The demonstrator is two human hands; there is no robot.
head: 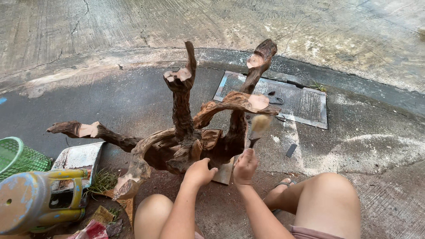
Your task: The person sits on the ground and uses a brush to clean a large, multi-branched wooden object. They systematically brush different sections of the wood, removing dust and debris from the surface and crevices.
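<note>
A gnarled brown driftwood root (190, 132) with several cut, pale branch ends stands on the concrete in front of my knees. My left hand (200, 171) rests on its lower trunk and grips it. In my right hand (245, 166) I hold a small brush (258, 128) by the handle, its pale bristles raised against a curved branch of the root. The brush is blurred.
A metal drain cover (301, 104) lies behind the root. At the left are a green mesh basket (17, 157), a worn blue and yellow stool (35, 201) and a flat metal tray (79, 157). A small dark strip (291, 150) lies on the ground to the right.
</note>
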